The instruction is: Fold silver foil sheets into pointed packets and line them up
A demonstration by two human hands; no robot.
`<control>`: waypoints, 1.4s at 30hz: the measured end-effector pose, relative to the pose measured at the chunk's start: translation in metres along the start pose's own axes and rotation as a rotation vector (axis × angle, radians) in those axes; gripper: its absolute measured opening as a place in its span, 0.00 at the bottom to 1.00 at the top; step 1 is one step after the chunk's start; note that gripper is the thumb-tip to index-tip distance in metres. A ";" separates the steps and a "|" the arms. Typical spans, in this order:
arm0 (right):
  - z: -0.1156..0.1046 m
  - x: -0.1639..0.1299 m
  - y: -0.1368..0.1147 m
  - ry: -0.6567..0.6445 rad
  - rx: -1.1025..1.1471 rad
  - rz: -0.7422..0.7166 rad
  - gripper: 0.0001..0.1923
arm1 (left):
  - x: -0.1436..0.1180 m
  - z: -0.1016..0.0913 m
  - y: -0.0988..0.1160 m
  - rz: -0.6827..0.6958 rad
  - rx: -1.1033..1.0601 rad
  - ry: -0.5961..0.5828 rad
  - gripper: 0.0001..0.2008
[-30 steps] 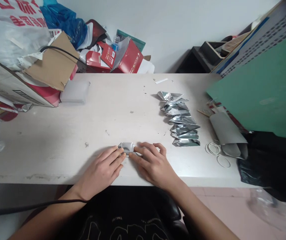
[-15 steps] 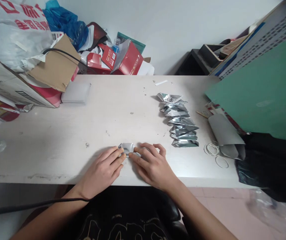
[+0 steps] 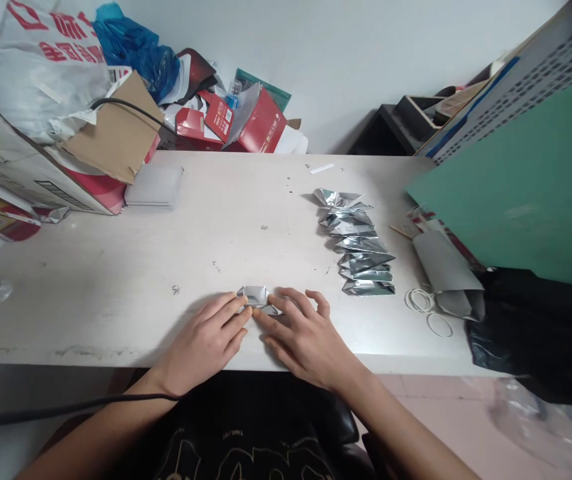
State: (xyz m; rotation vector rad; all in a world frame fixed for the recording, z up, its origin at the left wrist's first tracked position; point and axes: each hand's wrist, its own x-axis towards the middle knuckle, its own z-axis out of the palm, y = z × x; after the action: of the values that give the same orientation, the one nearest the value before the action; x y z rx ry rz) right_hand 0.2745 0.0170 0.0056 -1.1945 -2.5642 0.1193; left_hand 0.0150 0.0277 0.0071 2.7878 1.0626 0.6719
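Observation:
A small piece of folded silver foil paper (image 3: 255, 295) lies flat near the front edge of the table. On its left end rest the fingertips of my left hand (image 3: 209, 333), stretched out and pressing down. My right hand (image 3: 305, 333) touches the foil's right and lower edge with its index and middle fingers; its fingers are spread, the thumb lower on the tabletop. My fingers cover both ends of the foil. To the right, several folded silver foil shapes (image 3: 363, 261) lie in an overlapping row running away from me.
White rubber bands (image 3: 420, 301) and a rolled grey sheet (image 3: 443, 267) lie at the right, beside a black bag (image 3: 531, 327) and a green board (image 3: 516, 167). A stack of grey-white sheets (image 3: 153, 185) sits back left by a cardboard box (image 3: 66, 177). Red boxes (image 3: 261, 123) are behind the table.
My right index fingertip has slid slightly left and down along the foil's lower edge, and the right thumb has moved a little left. My left hand stays put.

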 end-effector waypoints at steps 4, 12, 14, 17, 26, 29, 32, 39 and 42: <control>0.002 -0.001 -0.001 0.017 -0.017 -0.008 0.21 | -0.001 0.001 -0.001 -0.009 -0.027 -0.003 0.17; 0.003 -0.004 -0.006 0.037 -0.016 0.017 0.22 | 0.000 0.000 0.000 -0.017 -0.021 -0.011 0.17; 0.003 -0.004 -0.007 0.026 -0.011 0.029 0.22 | 0.000 -0.001 0.000 -0.018 -0.020 -0.013 0.17; 0.003 -0.005 -0.007 0.019 0.008 0.044 0.22 | 0.000 -0.001 0.000 -0.009 0.002 -0.013 0.17; 0.001 -0.004 -0.004 -0.003 -0.002 0.039 0.22 | -0.002 0.000 -0.003 0.013 0.010 -0.024 0.17; 0.001 -0.003 0.000 0.003 0.017 0.028 0.21 | -0.002 -0.002 -0.008 0.012 -0.044 -0.045 0.18; 0.001 -0.003 0.003 -0.002 0.041 0.024 0.21 | -0.002 -0.006 -0.014 0.033 -0.083 -0.073 0.19; 0.002 -0.003 0.006 -0.033 0.063 0.030 0.24 | 0.003 -0.013 -0.021 0.034 -0.133 -0.030 0.17; 0.001 -0.003 0.007 -0.038 0.072 0.015 0.23 | 0.004 -0.013 -0.022 0.050 -0.157 -0.025 0.15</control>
State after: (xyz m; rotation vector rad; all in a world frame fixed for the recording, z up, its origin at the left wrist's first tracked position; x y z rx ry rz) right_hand 0.2812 0.0198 0.0021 -1.1963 -2.5600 0.2381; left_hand -0.0018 0.0458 0.0151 2.6892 0.8968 0.6913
